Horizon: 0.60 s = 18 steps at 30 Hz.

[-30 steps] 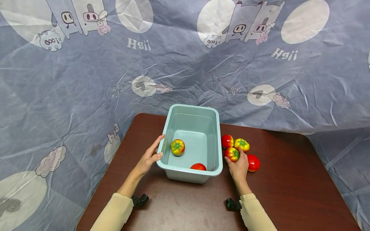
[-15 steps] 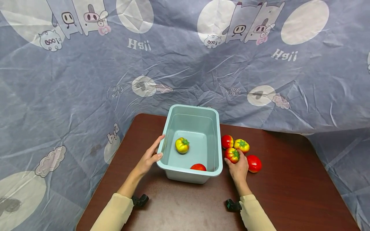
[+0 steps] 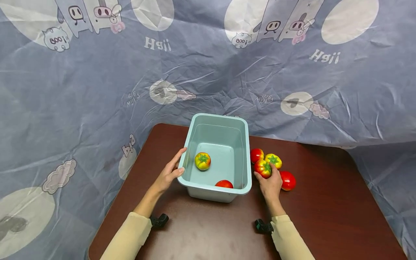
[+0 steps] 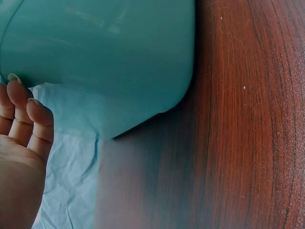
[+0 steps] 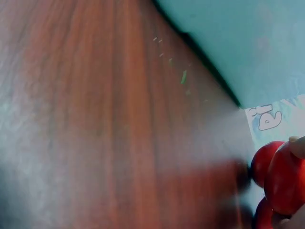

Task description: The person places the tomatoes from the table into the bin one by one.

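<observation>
A pale blue-green plastic bin [image 3: 212,193] stands on the table. My left hand [image 3: 167,177] holds its left rim, with the thumb on the rim and fingers against the outer wall [image 4: 119,52]. Inside the bin lie a yellow-red tomato [image 3: 203,161] with a green leafy top and a red tomato [image 3: 224,184], partly hidden by the front rim. To the right of the bin, my right hand [image 3: 271,183] pinches a red-yellow tomato [image 3: 262,169] between thumb and fingers. Close around it are a red tomato [image 3: 256,155], a yellow tomato [image 3: 273,160] and another red tomato [image 3: 287,180].
The dark brown wooden table [image 3: 325,202] extends to both sides and toward me. A wrinkled grey-blue printed cloth [image 3: 208,72] hangs behind and beside it. Small black devices [image 3: 159,220] are strapped at both wrists, below cream sleeves [image 3: 128,236].
The yellow-red tomato in the bin rolled right, then tipped back with its leafy top up. The red tomato at far right shifted slightly right. Both hands keep their places; the head view tilted slightly down.
</observation>
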Each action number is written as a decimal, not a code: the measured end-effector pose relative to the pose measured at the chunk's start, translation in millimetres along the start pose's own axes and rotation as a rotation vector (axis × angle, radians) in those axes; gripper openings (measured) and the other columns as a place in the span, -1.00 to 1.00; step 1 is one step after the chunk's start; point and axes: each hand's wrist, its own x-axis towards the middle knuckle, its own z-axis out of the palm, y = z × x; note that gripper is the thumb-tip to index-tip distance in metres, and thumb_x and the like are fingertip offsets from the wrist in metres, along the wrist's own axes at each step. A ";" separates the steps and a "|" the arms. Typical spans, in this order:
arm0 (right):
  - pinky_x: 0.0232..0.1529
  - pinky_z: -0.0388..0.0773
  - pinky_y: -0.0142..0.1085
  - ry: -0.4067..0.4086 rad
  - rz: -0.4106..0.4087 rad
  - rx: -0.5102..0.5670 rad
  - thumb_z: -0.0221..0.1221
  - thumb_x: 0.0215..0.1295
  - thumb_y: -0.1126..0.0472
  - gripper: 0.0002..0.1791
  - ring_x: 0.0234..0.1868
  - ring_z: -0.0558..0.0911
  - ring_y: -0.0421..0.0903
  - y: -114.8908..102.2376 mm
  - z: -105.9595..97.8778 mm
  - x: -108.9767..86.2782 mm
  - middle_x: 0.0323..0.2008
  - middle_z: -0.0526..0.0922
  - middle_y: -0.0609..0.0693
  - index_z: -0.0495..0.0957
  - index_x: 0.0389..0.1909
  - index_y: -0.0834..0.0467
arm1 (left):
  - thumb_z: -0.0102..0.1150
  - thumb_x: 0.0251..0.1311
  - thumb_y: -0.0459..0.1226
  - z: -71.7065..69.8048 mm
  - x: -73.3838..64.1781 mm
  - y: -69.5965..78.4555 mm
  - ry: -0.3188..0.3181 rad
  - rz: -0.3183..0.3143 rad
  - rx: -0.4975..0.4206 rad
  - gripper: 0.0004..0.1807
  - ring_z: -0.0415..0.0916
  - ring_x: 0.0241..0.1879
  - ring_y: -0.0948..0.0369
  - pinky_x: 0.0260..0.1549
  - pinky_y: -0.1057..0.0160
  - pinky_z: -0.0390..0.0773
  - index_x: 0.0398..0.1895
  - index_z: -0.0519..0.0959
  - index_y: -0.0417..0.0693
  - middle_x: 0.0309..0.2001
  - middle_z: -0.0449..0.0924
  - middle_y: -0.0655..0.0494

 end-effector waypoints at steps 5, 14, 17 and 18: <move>0.16 0.27 0.06 0.027 -0.013 0.049 0.41 -0.11 0.09 -0.21 0.06 0.41 0.19 -10.1 -14.5 1.3 0.10 0.44 0.23 0.35 0.21 0.13 | -0.13 0.21 -0.31 8.1 4.4 1.6 0.002 0.015 0.002 -0.29 0.55 -0.20 0.11 -0.28 0.14 0.58 0.44 -0.05 0.07 -0.11 0.46 -0.28; 0.15 0.30 -0.04 0.127 -0.148 0.183 0.43 -0.16 0.12 -0.25 0.09 0.43 0.08 -49.2 -32.6 0.6 0.11 0.47 0.10 0.41 0.16 0.11 | -0.21 0.19 -0.45 7.4 3.9 3.3 0.002 0.003 -0.008 -0.27 0.49 -0.21 0.15 -0.30 0.18 0.55 0.45 -0.11 -0.03 -0.07 0.40 -0.27; 0.17 0.34 -0.16 0.139 -0.191 0.246 0.43 -0.15 0.13 -0.25 0.10 0.44 0.00 -62.9 -37.0 -2.1 0.10 0.48 0.03 0.41 0.17 0.08 | -0.21 0.20 -0.43 6.0 4.7 5.8 0.010 0.009 -0.001 -0.28 0.51 -0.19 0.14 -0.30 0.17 0.56 0.45 -0.09 0.01 -0.04 0.40 -0.24; 0.17 0.36 -0.21 0.144 -0.202 0.267 0.44 -0.15 0.14 -0.25 0.10 0.45 -0.03 -66.6 -38.9 -3.1 0.10 0.48 0.02 0.42 0.17 0.06 | -0.20 0.21 -0.42 6.3 5.4 6.9 0.009 0.010 0.000 -0.29 0.51 -0.18 0.14 -0.29 0.15 0.56 0.45 -0.08 0.03 -0.03 0.40 -0.23</move>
